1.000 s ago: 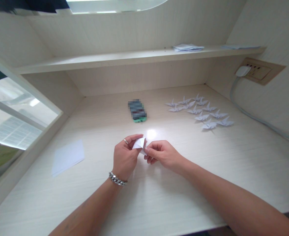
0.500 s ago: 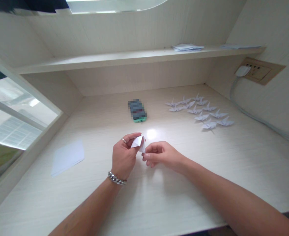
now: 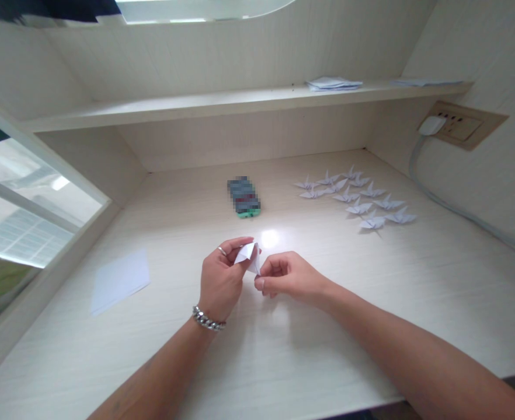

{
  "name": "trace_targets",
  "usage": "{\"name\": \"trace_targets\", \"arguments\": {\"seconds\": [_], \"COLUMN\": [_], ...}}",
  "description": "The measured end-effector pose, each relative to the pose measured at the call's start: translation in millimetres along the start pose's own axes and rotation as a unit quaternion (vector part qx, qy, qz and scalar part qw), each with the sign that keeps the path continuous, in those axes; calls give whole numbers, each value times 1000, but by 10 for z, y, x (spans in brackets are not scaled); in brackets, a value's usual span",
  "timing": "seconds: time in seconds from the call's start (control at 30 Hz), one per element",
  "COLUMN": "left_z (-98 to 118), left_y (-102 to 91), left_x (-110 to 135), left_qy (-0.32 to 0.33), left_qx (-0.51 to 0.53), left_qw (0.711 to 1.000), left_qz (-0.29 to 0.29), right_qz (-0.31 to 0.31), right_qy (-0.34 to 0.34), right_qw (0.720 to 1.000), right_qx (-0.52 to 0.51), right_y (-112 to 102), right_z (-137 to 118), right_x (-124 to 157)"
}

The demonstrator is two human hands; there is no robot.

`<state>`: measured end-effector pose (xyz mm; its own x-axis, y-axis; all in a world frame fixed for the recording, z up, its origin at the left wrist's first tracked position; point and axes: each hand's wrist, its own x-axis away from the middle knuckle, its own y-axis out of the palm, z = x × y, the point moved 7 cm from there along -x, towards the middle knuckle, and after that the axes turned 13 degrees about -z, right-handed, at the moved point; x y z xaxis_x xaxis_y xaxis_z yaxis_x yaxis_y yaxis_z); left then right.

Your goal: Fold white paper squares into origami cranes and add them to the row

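Observation:
Both hands hold a small folded piece of white paper [image 3: 249, 256] just above the pale wooden desk [image 3: 284, 350]. My left hand [image 3: 220, 280], with a ring and a metal bracelet, pinches its left side between thumb and fingers. My right hand [image 3: 284, 274] pinches the paper's lower right edge with curled fingers. Several finished white paper cranes [image 3: 356, 198] lie in a cluster at the back right of the desk.
A stack of flat white paper sheets [image 3: 119, 280] lies at the left. A green-cased phone [image 3: 244, 198] rests at the back centre. More folded paper [image 3: 334, 84] sits on the shelf above. A wall socket [image 3: 459, 125] with a plug and cable [image 3: 450, 204] is at the right.
My right hand's fingers have shifted along the paper's edge, and the paper has turned slightly between the hands. Both hands stay in the same place.

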<state>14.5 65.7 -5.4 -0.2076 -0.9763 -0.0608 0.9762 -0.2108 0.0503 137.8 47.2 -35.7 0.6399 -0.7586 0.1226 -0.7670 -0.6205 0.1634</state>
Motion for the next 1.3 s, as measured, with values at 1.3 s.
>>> {"name": "trace_targets", "arguments": {"seconds": [1.3], "left_z": [117], "left_y": [171], "left_x": [61], "left_qy": [99], "left_qx": [-121], "left_qw": [983], "left_qz": [-97], "right_qz": [211], "right_qy": [-152], "right_qw": [965], "right_qx": [24], "right_y": [-337], "right_z": [-269], "right_x": [150]}}
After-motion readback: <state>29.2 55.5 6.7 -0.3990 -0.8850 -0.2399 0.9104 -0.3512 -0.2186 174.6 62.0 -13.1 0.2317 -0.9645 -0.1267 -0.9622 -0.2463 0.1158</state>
